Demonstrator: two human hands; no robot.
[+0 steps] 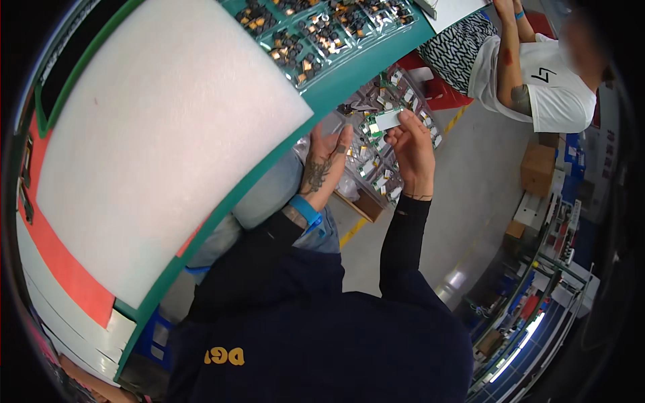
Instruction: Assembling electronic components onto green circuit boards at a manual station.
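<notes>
My right hand (414,149) pinches a small green circuit board with a pale rectangular plate (388,120) on it. The board is held above a clear plastic tray of similar small boards (384,180), which stands low beside the table. To the left of that board is my left hand (325,161), thumb and fingers apart, with no object visible in it. Crumpled clear plastic (347,186) lies by it at the tray's near side. My left wrist wears a blue band (306,212).
A white foam sheet (168,134) covers much of the green-edged table (342,91). Clear divided trays of black and orange parts (322,33) stand farther along it. Under the low tray is a cardboard box (363,204). Another person (537,87) sits at the far right, near shelving (531,295).
</notes>
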